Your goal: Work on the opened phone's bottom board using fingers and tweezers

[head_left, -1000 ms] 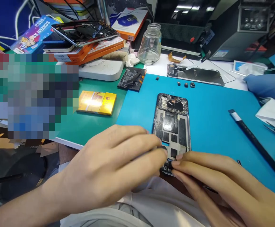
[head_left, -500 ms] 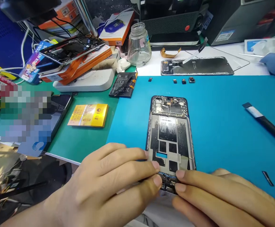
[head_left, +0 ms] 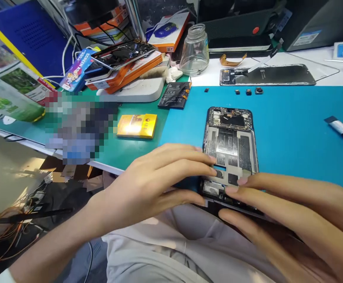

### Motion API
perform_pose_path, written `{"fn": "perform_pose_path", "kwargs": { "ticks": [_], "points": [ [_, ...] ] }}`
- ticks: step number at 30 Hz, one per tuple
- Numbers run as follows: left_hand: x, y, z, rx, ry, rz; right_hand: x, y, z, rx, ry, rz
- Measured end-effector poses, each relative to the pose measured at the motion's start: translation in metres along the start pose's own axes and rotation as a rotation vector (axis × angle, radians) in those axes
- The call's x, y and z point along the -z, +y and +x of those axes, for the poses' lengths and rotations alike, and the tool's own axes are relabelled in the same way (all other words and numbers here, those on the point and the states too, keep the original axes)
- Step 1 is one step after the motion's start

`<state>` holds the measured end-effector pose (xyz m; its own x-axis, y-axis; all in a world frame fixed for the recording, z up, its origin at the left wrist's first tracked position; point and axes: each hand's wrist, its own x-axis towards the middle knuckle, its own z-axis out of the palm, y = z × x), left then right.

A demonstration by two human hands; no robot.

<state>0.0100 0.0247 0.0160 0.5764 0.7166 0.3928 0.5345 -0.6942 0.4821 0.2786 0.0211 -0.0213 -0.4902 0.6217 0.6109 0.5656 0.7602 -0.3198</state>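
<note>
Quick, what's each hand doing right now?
Left hand: fingers pressed on the near end of the opened phone, not closed around it.
Right hand: same, fingertips on its near end.

Cluttered green workbench [head_left: 106, 151], blue mat [head_left: 292, 129], brightly lit

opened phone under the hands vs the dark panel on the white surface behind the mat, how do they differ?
The opened phone lies lengthwise away from the person on the blue mat; the dark panel lies crosswise. The phone shows exposed boards and shielding; the panel looks flat and smooth. The left hand and right hand touch the phone only.
</note>
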Motion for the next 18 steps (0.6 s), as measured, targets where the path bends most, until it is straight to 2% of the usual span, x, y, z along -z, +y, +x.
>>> {"fn": "perform_pose_path", "kwargs": {
  "ticks": [2,8,12,15,18],
  "points": [
    [-0.002,-0.001,-0.002,-0.079,0.015,0.085,0.000,-0.004,0.005,0.029,0.017,-0.084],
    [-0.006,-0.001,-0.006,-0.204,0.088,0.163,0.012,-0.008,0.015,0.134,-0.077,-0.140],
    [-0.005,0.006,0.001,-0.322,0.292,0.163,0.028,-0.016,0.020,0.233,-0.006,-0.219],
    [-0.005,0.009,0.012,-0.306,0.427,0.037,0.037,-0.020,0.029,0.244,0.091,-0.204],
    [-0.006,0.009,0.028,-0.308,0.533,-0.116,0.043,-0.015,0.044,0.262,0.098,-0.074]
  ]
}}
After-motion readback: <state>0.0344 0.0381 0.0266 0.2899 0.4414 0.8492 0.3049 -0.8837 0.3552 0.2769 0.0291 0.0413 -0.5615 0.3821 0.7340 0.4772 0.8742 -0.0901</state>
